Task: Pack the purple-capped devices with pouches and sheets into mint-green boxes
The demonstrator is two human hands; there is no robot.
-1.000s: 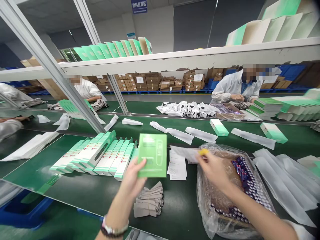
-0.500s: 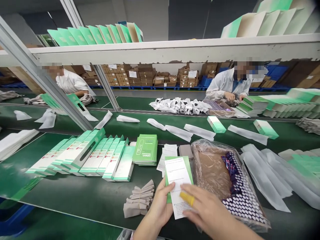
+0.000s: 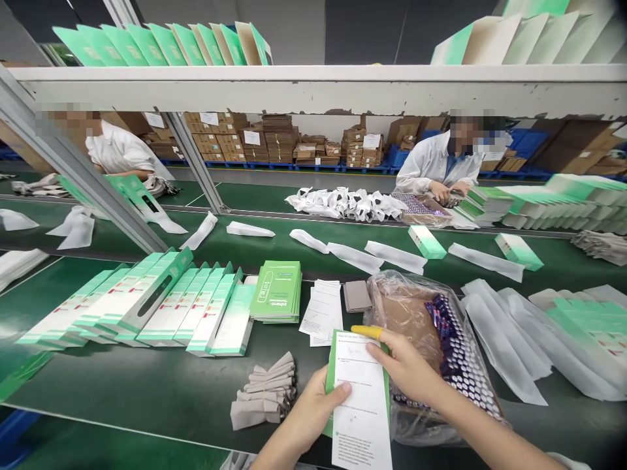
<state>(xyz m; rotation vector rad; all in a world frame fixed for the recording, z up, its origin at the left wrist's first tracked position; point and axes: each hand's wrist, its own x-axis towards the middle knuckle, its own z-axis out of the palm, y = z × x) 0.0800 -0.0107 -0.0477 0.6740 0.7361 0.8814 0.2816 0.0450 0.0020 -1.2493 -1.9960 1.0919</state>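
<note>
My left hand [image 3: 318, 408] is closed round the lower left side of a green booklet [image 3: 332, 356] with a printed white leaflet [image 3: 360, 411] lying on top. Its thumb presses on the leaflet's face. At the upper right edge of the same sheet, my right hand [image 3: 401, 359] pinches with the thumb in front; a yellow finger cot [image 3: 366, 331] covers its index finger, which lies along the top edge. The remaining right fingers are partly hidden behind the papers. Just beyond them lie loose white leaflets [image 3: 322, 310] and a stack of green booklets [image 3: 277, 290].
Green-white boxes [image 3: 166, 300] lean in a row at left. A bundle of grey pouches [image 3: 264, 395] sits near my left arm. Under my right forearm is a plastic-wrapped tray of batteries [image 3: 406, 303]. White sleeves [image 3: 392, 256] lie on the conveyor; two co-workers sit opposite.
My right hand has moved from the leaflet's lower right side up to its top edge. The booklet and leaflet are lower in view, and the camera has shifted slightly.
</note>
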